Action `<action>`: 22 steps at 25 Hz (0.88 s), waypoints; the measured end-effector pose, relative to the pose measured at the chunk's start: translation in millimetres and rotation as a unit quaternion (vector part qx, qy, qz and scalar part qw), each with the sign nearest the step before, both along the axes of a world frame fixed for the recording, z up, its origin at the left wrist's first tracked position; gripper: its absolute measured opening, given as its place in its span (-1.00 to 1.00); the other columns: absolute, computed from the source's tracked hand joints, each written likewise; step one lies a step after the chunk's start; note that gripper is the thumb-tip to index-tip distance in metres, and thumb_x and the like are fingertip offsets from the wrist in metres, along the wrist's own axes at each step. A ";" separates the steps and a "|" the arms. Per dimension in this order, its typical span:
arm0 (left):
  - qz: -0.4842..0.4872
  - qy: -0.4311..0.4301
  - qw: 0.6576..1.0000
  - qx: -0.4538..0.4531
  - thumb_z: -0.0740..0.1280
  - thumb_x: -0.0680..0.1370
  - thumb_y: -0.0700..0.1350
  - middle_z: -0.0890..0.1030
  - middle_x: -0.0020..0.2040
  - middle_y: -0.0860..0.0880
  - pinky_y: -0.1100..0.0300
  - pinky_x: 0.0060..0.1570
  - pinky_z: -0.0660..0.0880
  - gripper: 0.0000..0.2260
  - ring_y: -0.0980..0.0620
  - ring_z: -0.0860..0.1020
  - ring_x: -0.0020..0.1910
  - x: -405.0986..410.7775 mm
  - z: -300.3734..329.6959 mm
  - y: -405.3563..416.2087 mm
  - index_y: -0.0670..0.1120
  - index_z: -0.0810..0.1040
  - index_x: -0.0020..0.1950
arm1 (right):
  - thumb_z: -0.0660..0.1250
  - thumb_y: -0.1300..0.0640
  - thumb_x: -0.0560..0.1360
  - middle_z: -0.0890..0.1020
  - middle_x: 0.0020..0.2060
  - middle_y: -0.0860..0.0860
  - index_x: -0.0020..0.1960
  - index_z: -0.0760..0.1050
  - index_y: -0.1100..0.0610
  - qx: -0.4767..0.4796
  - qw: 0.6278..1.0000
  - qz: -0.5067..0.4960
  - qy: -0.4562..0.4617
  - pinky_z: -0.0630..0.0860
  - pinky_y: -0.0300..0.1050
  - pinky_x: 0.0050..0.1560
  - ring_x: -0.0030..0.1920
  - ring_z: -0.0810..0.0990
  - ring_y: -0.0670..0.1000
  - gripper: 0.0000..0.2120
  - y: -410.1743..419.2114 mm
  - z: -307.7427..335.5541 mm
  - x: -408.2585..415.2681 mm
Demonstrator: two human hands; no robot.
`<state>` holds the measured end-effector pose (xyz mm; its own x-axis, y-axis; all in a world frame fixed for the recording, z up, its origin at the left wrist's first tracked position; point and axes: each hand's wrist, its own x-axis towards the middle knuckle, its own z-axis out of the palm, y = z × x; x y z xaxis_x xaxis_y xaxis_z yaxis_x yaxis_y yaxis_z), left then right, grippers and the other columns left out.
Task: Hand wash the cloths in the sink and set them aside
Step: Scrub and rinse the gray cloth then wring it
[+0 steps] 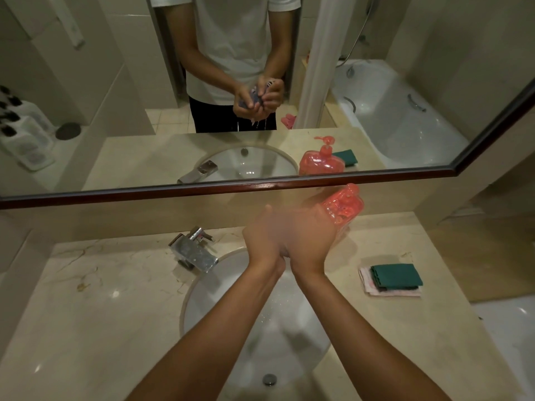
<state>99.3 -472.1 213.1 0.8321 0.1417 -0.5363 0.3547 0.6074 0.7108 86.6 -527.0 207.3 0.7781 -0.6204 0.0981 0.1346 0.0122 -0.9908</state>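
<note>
Left hand [262, 238] and right hand [311, 237] are meeting above the far rim of the sink [202, 299], heels pressed together and fingers curling inward; both are motion-blurred in the direct view. The bluish cloth [251, 100] they are squeezing between them is showing only in the mirror [115, 82], where both hands are wrapping round it and water is dripping below. The basin is lying white and oval in the surface [86, 299], its drain [269, 379] sitting at the near end. A chrome faucet [194, 250] is standing at the far left of the sink, just left of the left hand. A pink pump bottle [344, 205] is standing on the surface behind the right hand, against the wall under the mirror frame. On the right part of the surface, well apart from the hands, a folded green cloth [396, 276] is lying on top of a pale pink cloth [373, 289]. The mirror is also reflecting a bathtub [399, 117] at the far right.
</note>
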 end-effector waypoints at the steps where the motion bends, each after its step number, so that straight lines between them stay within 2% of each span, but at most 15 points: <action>1: -0.026 0.010 1.000 -0.012 0.31 0.63 -0.07 0.58 -0.28 -0.16 0.16 -0.33 0.51 -0.75 -0.09 0.60 -0.32 1.4 3.1 1.1 -0.20 0.53 -0.16 | 0.40 0.38 0.34 0.58 -0.46 -0.16 -0.40 0.39 0.04 -0.009 1.000 0.007 -0.017 0.55 -0.15 -0.23 -0.36 0.56 -0.15 -0.68 -2.1 2.0 0.2; 4: -0.143 0.033 0.987 -0.066 0.18 0.67 0.01 0.62 0.08 -0.33 0.12 -0.17 0.56 -0.58 -0.18 0.61 -0.01 4.7 10.6 7.2 -0.34 0.56 0.25 | 0.40 0.36 0.33 0.53 -0.48 -0.15 -0.41 0.39 0.03 -0.051 0.997 0.031 -0.047 0.49 -0.23 -0.27 -0.39 0.50 -0.17 -0.68 -7.3 6.7 1.5; 5: -0.182 0.035 0.979 -0.080 0.14 0.68 0.02 0.64 0.09 -0.30 0.12 -0.13 0.57 -0.56 -0.17 0.63 0.01 5.8 13.8 9.7 -0.32 0.56 0.26 | 0.42 0.38 0.35 0.51 -0.48 -0.13 -0.41 0.38 0.03 -0.067 0.996 0.036 -0.050 0.48 -0.19 -0.27 -0.39 0.48 -0.15 -0.65 -10.3 6.7 2.0; 7: -0.238 0.022 0.966 -0.099 0.09 0.68 0.00 0.70 -0.01 -0.22 0.12 -0.10 0.59 -0.58 -0.11 0.68 -0.06 8.5 15.4 14.5 -0.26 0.62 0.15 | 0.46 0.38 0.42 0.49 -0.47 -0.11 -0.40 0.38 0.04 -0.086 0.994 0.035 -0.058 0.47 -0.15 -0.25 -0.39 0.47 -0.13 -0.61 -16.2 3.5 2.9; 9: -0.261 0.000 0.961 -0.097 0.11 0.67 -0.03 0.71 -0.08 -0.18 0.14 -0.13 0.61 -0.63 -0.08 0.69 -0.13 10.8 14.0 14.5 -0.22 0.62 0.04 | 0.45 0.28 0.48 0.50 -0.47 -0.06 -0.39 0.41 0.14 -0.079 0.995 0.029 -0.061 0.46 -0.15 -0.24 -0.40 0.46 -0.11 -0.66 -20.0 2.9 3.8; 11: -0.272 -0.018 0.957 -0.099 0.16 0.63 -0.05 0.70 -0.03 -0.18 0.14 -0.11 0.62 -0.67 -0.08 0.69 -0.09 11.5 11.0 14.4 -0.23 0.62 0.09 | 0.45 0.13 0.49 0.49 -0.47 0.01 -0.39 0.42 0.14 -0.072 0.994 0.028 -0.072 0.46 -0.14 -0.23 -0.39 0.45 -0.08 -0.66 -20.1 4.8 3.7; 14: -0.304 -0.042 0.945 -0.117 0.26 0.54 0.03 0.70 0.04 -0.17 0.10 -0.04 0.63 -0.64 -0.09 0.68 -0.01 14.7 10.1 19.5 -0.19 0.69 0.10 | 0.39 -0.02 0.47 0.49 -0.46 -0.09 -0.39 0.39 -0.02 -0.089 0.991 0.038 -0.089 0.46 -0.16 -0.24 -0.38 0.46 -0.13 -0.69 -22.8 10.1 4.0; 16: -0.339 -0.040 0.937 -0.077 0.23 0.58 0.14 0.71 0.07 -0.16 0.05 0.00 0.61 -0.56 -0.09 0.68 0.02 16.4 11.7 21.3 -0.16 0.72 0.10 | 0.35 -0.06 0.48 0.54 -0.41 -0.16 -0.31 0.44 -0.03 -0.106 0.991 0.039 -0.077 0.47 -0.15 -0.19 -0.33 0.50 -0.17 -0.77 -26.2 9.7 5.6; 18: -0.310 -0.046 0.950 -0.018 0.25 0.61 0.16 0.71 0.06 -0.21 0.03 -0.02 0.61 -0.54 -0.16 0.69 0.04 16.4 8.8 17.2 -0.21 0.69 0.12 | 0.30 -0.05 0.53 0.66 -0.13 -0.19 -0.02 0.58 -0.02 -0.114 0.992 0.044 -0.043 0.54 -0.13 0.01 -0.07 0.62 -0.20 -0.86 -26.6 6.4 5.5; 19: -0.256 -0.066 0.964 0.019 0.28 0.63 0.10 0.71 0.02 -0.26 0.03 -0.05 0.62 -0.58 -0.21 0.69 0.02 15.8 6.0 13.4 -0.25 0.68 0.10 | 0.27 -0.03 0.56 0.67 0.05 -0.17 0.17 0.59 -0.01 -0.108 0.992 0.055 -0.017 0.55 -0.14 0.13 0.11 0.62 -0.18 -0.75 -26.0 4.9 5.4; 20: -0.195 -0.097 0.973 0.070 0.30 0.64 0.02 0.71 -0.04 -0.28 0.02 -0.07 0.63 -0.65 -0.22 0.70 -0.03 14.8 3.4 9.8 -0.27 0.67 0.05 | 0.23 -0.04 0.57 0.65 0.16 -0.13 0.27 0.58 0.00 -0.099 0.993 0.069 0.011 0.54 -0.15 0.20 0.20 0.60 -0.15 -0.67 -24.9 3.1 5.2; 21: -0.142 -0.134 0.971 0.135 0.31 0.65 -0.04 0.70 -0.11 -0.28 0.02 -0.11 0.63 -0.70 -0.20 0.70 -0.10 13.2 0.9 7.4 -0.27 0.67 -0.01 | 0.20 -0.06 0.56 0.66 0.13 -0.12 0.25 0.60 0.01 -0.092 0.992 0.078 0.037 0.56 -0.13 0.18 0.18 0.61 -0.13 -0.64 -23.4 2.0 5.3; 22: -0.101 -0.169 0.961 0.195 0.31 0.65 -0.09 0.69 -0.18 -0.27 0.02 -0.15 0.61 -0.72 -0.14 0.69 -0.19 10.8 -1.7 5.1 -0.26 0.66 -0.08 | 0.18 -0.09 0.56 0.68 -0.03 -0.13 0.09 0.65 0.00 -0.094 0.991 0.079 0.054 0.60 -0.07 0.06 0.04 0.65 -0.12 -0.68 -22.3 1.8 5.6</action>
<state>110.1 -467.1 211.4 0.9811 0.0940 -0.1690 0.1457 0.2152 0.9657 92.2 -549.4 209.1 0.8765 -0.4682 0.1118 0.0393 -0.1618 -0.9860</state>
